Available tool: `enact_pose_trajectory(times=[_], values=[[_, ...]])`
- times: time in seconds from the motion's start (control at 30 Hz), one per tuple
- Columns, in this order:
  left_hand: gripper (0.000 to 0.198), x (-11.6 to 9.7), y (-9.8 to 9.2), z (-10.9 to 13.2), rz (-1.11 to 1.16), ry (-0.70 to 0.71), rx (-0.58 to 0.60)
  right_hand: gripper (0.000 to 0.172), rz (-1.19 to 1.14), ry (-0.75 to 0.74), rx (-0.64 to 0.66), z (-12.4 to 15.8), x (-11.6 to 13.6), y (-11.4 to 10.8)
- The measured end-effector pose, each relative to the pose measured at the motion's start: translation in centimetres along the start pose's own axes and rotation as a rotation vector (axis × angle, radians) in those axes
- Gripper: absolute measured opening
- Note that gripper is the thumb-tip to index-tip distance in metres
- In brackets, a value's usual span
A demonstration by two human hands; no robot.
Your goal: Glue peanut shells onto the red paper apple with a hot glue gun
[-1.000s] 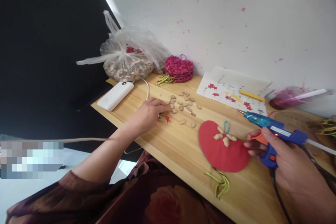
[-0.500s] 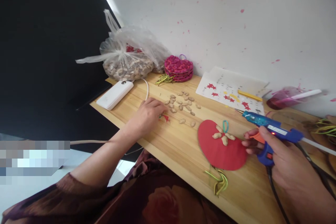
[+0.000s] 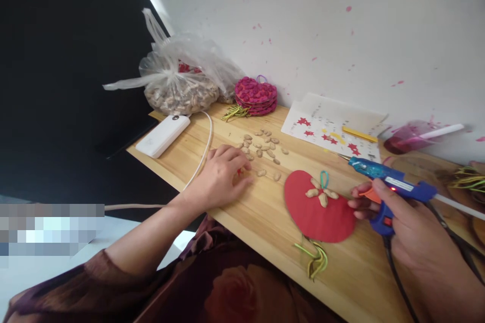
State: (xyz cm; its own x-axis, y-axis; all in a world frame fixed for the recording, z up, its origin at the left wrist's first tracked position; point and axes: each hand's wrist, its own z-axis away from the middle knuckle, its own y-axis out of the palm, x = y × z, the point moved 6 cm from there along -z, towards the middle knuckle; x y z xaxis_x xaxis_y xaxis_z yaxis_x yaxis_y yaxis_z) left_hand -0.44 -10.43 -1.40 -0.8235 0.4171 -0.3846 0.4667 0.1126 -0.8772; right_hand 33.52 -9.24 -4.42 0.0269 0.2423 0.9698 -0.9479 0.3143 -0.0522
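My right hand (image 3: 413, 232) grips a blue hot glue gun (image 3: 394, 185), nozzle pointing left above a red heart-shaped card (image 3: 316, 212). Three peanuts and a teal loop (image 3: 324, 178) sit glued at the card's top. My left hand (image 3: 223, 176) rests on the wooden table (image 3: 257, 222) with fingers curled over a small red star, next to several loose peanuts (image 3: 265, 149). Whether those fingers hold anything is hidden.
A plastic bag of peanuts (image 3: 182, 86) and a stack of pink woven hearts (image 3: 255, 96) stand at the back. A white power bank (image 3: 162, 135) with cable lies at the left. A paper sheet with red stars (image 3: 333, 128), a pink bowl (image 3: 411, 139) and green-yellow strings (image 3: 314, 260) lie around.
My left hand has drawn back from the peanut pile toward me and slightly right, covering the red star. The right hand and glue gun stay about where they were.
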Motion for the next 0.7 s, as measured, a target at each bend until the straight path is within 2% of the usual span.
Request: enact_pose_trajectory(times=[0.1, 0.33, 0.57, 0.63, 0.7], values=[[0.006, 0.0, 0.2, 0.0, -0.061, -0.019, -0.021, 0.042, -0.029, 0.005, 0.049, 0.1, -0.1, 0.1], [0.010, 3.0, -1.4, 0.1, -0.129, -0.111, -0.085, 0.050, -0.034, 0.003, 0.049, 0.3, 0.3, 0.4], [0.010, 1.8, -0.1, -1.4, -0.077, -0.124, -0.069, 0.047, -0.044, 0.002, 0.040, 0.1, -0.1, 0.0], [0.012, 2.3, -0.2, -1.4, -0.086, -0.132, -0.061, 0.044, -0.044, 0.031, 0.043, 0.2, -0.5, -0.1], [0.013, 3.4, -1.2, -1.1, -0.052, -0.143, -0.065, 0.042, -0.030, 0.043, 0.029, 0.3, -0.7, -0.3]])
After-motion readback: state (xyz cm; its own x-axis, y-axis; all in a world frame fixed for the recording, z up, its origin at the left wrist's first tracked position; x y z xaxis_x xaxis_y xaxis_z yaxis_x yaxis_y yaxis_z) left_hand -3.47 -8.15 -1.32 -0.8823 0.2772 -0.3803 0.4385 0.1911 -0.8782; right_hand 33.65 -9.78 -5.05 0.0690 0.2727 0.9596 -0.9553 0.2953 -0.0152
